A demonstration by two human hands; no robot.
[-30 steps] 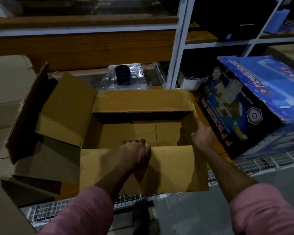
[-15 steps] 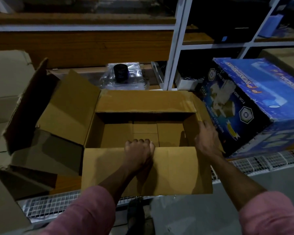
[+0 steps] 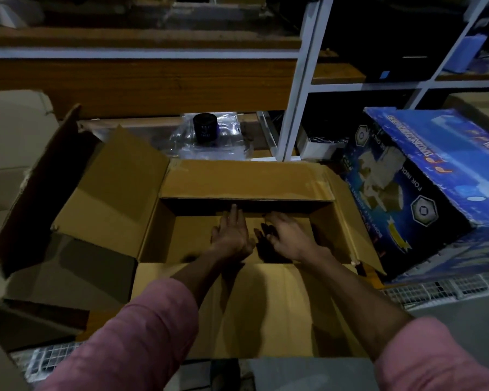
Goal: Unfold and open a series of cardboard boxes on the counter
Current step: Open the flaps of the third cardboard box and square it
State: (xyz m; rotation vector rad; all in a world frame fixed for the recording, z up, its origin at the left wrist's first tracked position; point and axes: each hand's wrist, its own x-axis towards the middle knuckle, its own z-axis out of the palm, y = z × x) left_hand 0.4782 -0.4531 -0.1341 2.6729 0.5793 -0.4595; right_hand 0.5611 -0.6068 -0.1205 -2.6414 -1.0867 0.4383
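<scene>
Both hands are now reaching inside the open cardboard box (image 3: 266,300) on the counter — the left hand (image 3: 232,238) has left the near flap, the right hand (image 3: 290,238) the right wall — fingers spread, gripping nothing, probably flattening the bottom flaps.

Wooden counter (image 3: 164,131), dim light, with a white wire-mesh strip (image 3: 446,289) along its near edge. Open cardboard box (image 3: 246,182) sits mid-counter, flaps spread, near flap hanging past the edge. Just right of it, a blue printed carton (image 3: 424,193), tilted. Behind the box, a clear plastic bag (image 3: 223,142) with a black cylinder (image 3: 205,131) on it, possibly a small jar. Plain brown cartons (image 3: 9,153) at left.
</scene>
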